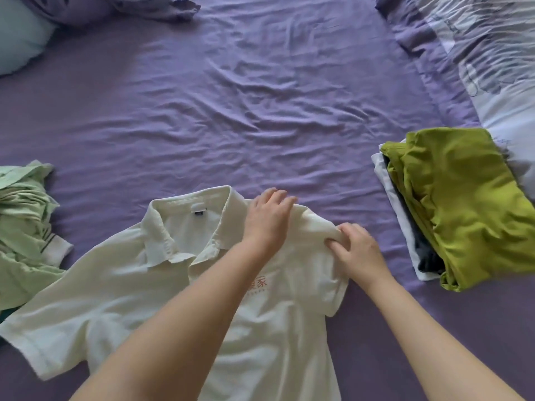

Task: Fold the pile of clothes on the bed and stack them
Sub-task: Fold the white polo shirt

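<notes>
White polo shirt (121, 285) lies front-up on the purple bed sheet (231, 111), collar away from the person; red printed characters on the chest, partly covered by the left forearm.

Right hand (357, 251) — grip closed on the shirt: fingers and thumb pinch a bunched fold of cloth at the shoulder seam on the person's right side, the sleeve there gathered inward under the grip.

Left hand (267, 218) — just beyond and to the left of that pinch; palm down on the same shoulder, fingers relaxed and slightly bent over the edge of the cloth, pressing rather than clasping; nothing held in it.

Collar sits immediately left of the left hand, dark label visible inside the neck; the other short sleeve is spread flat, well to the left of both hands.

Right of the grip, apart from it — folded stack (463, 215): olive-green garment on top, a dark piece and a white piece showing at the edges beneath.

Far left of the grip: crumpled pale-green garment (26, 221), unfolded, its edge touching the shirt's left side.

Beyond the hands: patterned duvet (492, 53) at the far right; light-blue pillow (20, 39) at the far left.
</notes>
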